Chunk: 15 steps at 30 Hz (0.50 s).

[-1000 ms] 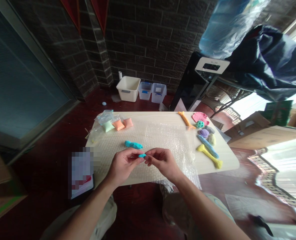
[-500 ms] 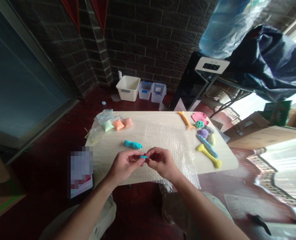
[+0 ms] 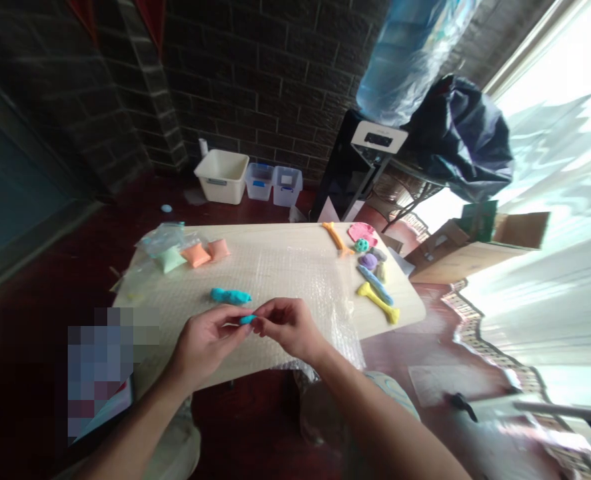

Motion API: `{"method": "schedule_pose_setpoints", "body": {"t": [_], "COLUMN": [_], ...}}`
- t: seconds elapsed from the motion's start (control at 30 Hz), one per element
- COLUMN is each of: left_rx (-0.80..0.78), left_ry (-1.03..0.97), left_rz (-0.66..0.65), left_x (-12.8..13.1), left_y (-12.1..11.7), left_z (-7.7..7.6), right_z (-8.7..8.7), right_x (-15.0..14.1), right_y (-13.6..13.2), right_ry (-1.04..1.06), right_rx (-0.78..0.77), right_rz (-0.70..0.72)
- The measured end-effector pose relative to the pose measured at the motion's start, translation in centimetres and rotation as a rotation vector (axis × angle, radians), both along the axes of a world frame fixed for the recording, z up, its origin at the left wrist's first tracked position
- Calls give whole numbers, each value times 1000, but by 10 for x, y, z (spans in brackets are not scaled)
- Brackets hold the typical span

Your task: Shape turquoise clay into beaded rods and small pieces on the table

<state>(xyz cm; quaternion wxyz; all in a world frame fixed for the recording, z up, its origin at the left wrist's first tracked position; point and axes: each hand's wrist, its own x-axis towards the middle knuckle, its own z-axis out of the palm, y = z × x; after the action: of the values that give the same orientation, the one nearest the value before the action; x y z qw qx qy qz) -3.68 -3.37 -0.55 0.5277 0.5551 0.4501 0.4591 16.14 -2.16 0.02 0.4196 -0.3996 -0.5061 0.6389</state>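
Between the fingertips of both hands is a small piece of turquoise modelling clay (image 3: 248,320). My left hand (image 3: 202,340) pinches it from the left, and my right hand (image 3: 290,327) grips its right end with thumb and fingers. Just beyond the hands, a longer lumpy turquoise clay piece (image 3: 230,295) lies on the bubble wrap (image 3: 295,270). To the right are shaped clay pieces: a yellow bone form (image 3: 378,303), a blue roll (image 3: 375,285), a purple lump (image 3: 368,261), a green ball (image 3: 362,245), a pink flat piece (image 3: 362,233) and an orange bone form (image 3: 336,239).
Packets of orange clay (image 3: 196,255) and pale green clay (image 3: 170,259) lie at the table's (image 3: 400,293) far left, near clear bags. Behind the table stand a white bin (image 3: 222,180), two clear boxes and a water dispenser (image 3: 342,167). Cardboard boxes (image 3: 455,250) are on the right.
The view has turned to the right, so the table and hands appear further left. Both hands still hold the small turquoise piece, which shows slightly more between the fingertips.
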Motion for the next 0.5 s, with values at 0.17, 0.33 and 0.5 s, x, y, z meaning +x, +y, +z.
{"method": "schedule_pose_setpoints", "body": {"t": [0.17,0.33,0.5], "left_rx": [-65,-22,-17], "left_ry": [-3,71,65], "left_rz": [1,20,14], "left_x": [1,2,3], "left_y": [1,2,3], "left_z": [-1,4,6], "right_z": [0,1,1], "right_x": [-1,-2,-1], "right_y": [0,0,1], "right_ry": [28,56,-3], "right_rx": [-25,-24,-8], "right_rz": [-14,-13,-32]}}
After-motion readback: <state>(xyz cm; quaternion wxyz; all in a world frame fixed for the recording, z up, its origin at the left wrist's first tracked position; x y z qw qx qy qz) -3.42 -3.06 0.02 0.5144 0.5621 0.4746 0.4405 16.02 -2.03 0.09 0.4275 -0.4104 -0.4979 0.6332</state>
